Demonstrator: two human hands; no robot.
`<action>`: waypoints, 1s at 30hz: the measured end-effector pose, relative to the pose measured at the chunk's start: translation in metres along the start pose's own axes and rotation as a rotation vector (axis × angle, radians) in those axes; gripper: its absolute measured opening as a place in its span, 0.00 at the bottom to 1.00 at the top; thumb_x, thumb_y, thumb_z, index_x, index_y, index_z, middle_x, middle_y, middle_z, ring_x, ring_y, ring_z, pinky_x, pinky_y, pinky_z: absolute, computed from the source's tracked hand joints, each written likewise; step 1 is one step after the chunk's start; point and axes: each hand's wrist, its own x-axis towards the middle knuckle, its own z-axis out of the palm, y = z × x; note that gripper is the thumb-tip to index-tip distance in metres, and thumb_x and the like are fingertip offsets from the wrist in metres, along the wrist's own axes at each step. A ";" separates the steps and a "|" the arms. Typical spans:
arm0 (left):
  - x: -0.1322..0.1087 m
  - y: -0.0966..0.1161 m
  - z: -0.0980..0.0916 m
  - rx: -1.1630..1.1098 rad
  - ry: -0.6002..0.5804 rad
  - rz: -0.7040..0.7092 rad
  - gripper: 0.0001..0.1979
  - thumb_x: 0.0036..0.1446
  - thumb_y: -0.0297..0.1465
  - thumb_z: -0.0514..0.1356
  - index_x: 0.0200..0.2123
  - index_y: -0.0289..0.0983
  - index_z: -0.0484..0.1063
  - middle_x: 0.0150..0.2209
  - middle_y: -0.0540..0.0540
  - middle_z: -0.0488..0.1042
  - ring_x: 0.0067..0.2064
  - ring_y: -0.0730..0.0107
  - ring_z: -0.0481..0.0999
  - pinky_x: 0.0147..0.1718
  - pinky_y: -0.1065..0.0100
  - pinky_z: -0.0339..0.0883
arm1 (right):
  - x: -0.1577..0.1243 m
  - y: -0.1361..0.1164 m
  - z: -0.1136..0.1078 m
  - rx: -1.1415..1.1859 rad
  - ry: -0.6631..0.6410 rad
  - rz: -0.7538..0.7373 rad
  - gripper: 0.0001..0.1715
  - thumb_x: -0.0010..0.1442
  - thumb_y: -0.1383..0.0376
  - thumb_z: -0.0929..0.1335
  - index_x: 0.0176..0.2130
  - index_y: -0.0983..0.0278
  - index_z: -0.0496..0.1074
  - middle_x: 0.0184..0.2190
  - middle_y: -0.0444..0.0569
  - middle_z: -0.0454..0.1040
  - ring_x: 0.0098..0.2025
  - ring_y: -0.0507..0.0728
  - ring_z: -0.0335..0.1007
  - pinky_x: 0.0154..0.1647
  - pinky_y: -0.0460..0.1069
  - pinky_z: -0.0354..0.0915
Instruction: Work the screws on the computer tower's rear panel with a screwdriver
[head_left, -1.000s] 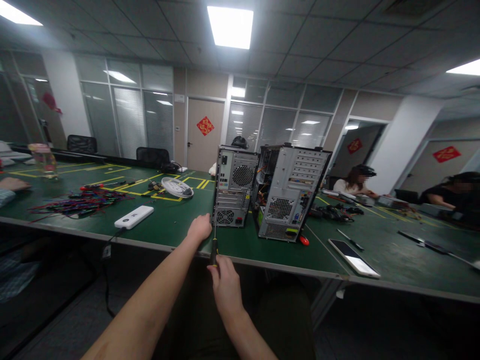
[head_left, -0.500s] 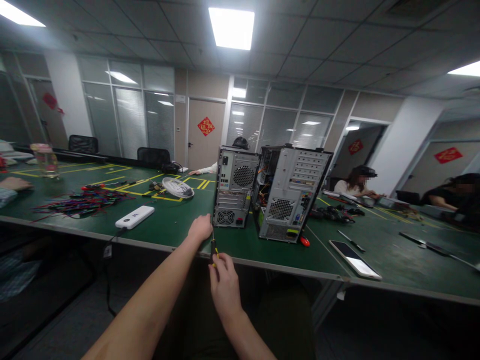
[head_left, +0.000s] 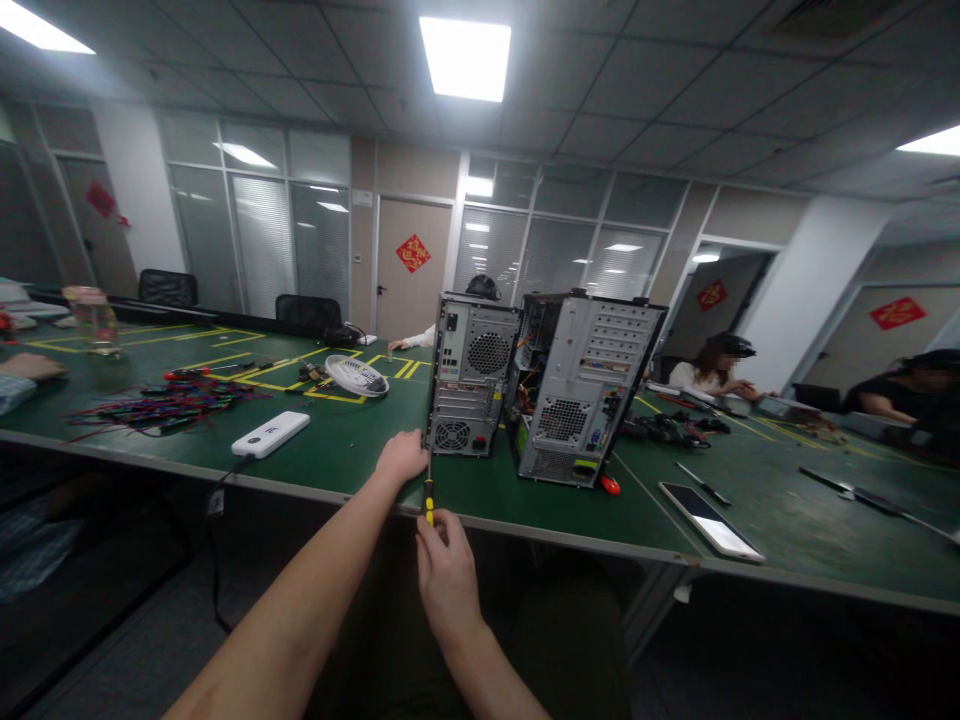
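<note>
My right hand (head_left: 448, 570) is closed round the yellow and black handle of a screwdriver (head_left: 429, 498). Its thin shaft points up and away, to the lower left edge of a grey computer case (head_left: 463, 400) that stands upright with its back panel facing me. At that same lower corner is my left hand (head_left: 403, 456), fingers curled in beside the shaft's far end; what they grip is hidden. Whether the screwdriver's tip sits on a screw cannot be made out. A second computer case (head_left: 564, 400) stands to the right, its side open with wires showing.
A white power bank (head_left: 270, 434) with a cable lies left, before a heap of coloured wires (head_left: 169, 400) and a white oval object (head_left: 355, 376). On the right are a phone (head_left: 709, 520), a red-handled tool (head_left: 610, 485) and black cables (head_left: 675, 428). Other people sit around the green table (head_left: 600, 525).
The screwdriver handle has turned in my right hand, showing more yellow, and the fingers have shifted slightly lower on it. My left hand stays at the case's corner.
</note>
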 end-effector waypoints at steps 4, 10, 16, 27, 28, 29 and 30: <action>-0.002 0.001 -0.001 -0.005 0.010 0.012 0.15 0.63 0.35 0.55 0.48 0.36 0.75 0.49 0.35 0.81 0.54 0.50 0.80 0.51 0.59 0.72 | 0.002 -0.001 -0.001 -0.015 0.002 -0.005 0.21 0.70 0.74 0.63 0.56 0.63 0.79 0.51 0.59 0.75 0.46 0.59 0.75 0.49 0.54 0.75; -0.004 0.001 -0.003 -0.029 0.001 0.022 0.16 0.64 0.40 0.56 0.49 0.37 0.74 0.51 0.36 0.81 0.56 0.51 0.79 0.54 0.59 0.70 | 0.001 0.001 -0.003 -0.007 0.013 -0.015 0.22 0.69 0.75 0.64 0.56 0.62 0.79 0.51 0.58 0.75 0.48 0.59 0.75 0.51 0.54 0.76; -0.004 -0.004 -0.004 -0.077 -0.010 0.035 0.21 0.64 0.48 0.58 0.50 0.38 0.74 0.49 0.36 0.81 0.55 0.50 0.79 0.52 0.59 0.71 | -0.001 0.004 -0.003 -0.001 0.020 -0.014 0.23 0.70 0.74 0.62 0.57 0.61 0.79 0.52 0.58 0.75 0.52 0.60 0.75 0.54 0.55 0.76; -0.002 -0.009 0.000 -0.113 -0.010 0.015 0.24 0.63 0.49 0.60 0.54 0.39 0.73 0.51 0.36 0.80 0.55 0.51 0.79 0.51 0.60 0.72 | 0.000 0.005 -0.004 -0.016 0.016 -0.014 0.24 0.70 0.75 0.62 0.57 0.63 0.79 0.53 0.59 0.75 0.53 0.61 0.74 0.55 0.57 0.75; -0.002 -0.009 0.000 -0.116 -0.010 0.013 0.24 0.63 0.49 0.60 0.54 0.39 0.73 0.51 0.36 0.80 0.55 0.51 0.79 0.52 0.60 0.71 | 0.000 0.004 -0.004 -0.018 0.016 -0.016 0.24 0.70 0.76 0.62 0.56 0.63 0.79 0.53 0.59 0.75 0.53 0.61 0.74 0.55 0.57 0.75; -0.001 -0.009 0.000 -0.118 -0.013 0.012 0.24 0.63 0.49 0.60 0.54 0.39 0.73 0.51 0.36 0.81 0.55 0.51 0.79 0.52 0.60 0.71 | 0.000 0.004 -0.005 -0.019 0.016 -0.020 0.24 0.70 0.76 0.62 0.56 0.64 0.79 0.53 0.59 0.75 0.53 0.62 0.74 0.55 0.57 0.75; -0.001 -0.010 0.001 -0.121 -0.016 0.011 0.24 0.63 0.49 0.60 0.54 0.39 0.73 0.51 0.36 0.81 0.55 0.51 0.79 0.52 0.61 0.71 | 0.000 0.004 -0.005 -0.021 0.015 -0.023 0.23 0.69 0.76 0.62 0.56 0.64 0.79 0.53 0.60 0.75 0.53 0.62 0.74 0.55 0.58 0.75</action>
